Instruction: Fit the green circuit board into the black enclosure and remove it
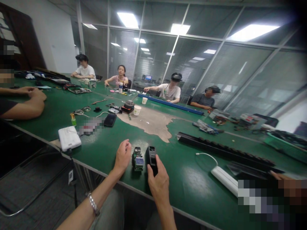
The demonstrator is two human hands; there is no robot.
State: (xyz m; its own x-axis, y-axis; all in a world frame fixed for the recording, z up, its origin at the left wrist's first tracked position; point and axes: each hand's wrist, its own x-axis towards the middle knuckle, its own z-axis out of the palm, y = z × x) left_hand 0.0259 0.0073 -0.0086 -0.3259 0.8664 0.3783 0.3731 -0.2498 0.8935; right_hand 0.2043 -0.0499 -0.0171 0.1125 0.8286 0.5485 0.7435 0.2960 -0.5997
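Observation:
A black plastic housing (151,157) with cut-outs stands near the table's front edge. My right hand (159,179) grips it, with the thumb on its near left side and the fingers along its right. Just left of the housing is a green circuit board assembly (138,159) with a small bluish screen and connectors, untouched by either hand. My left hand (123,156) rests on the table left of the board, its fingers loosely curled in, and nothing shows in them.
Left are a white box (69,138), a black phone (110,119) and a co-worker's arms (26,102). A torn brown sheet (153,123) and paper cups (137,110) lie ahead. Right are a long black strip (223,148), a white power strip (225,179) and another person's hand (279,175).

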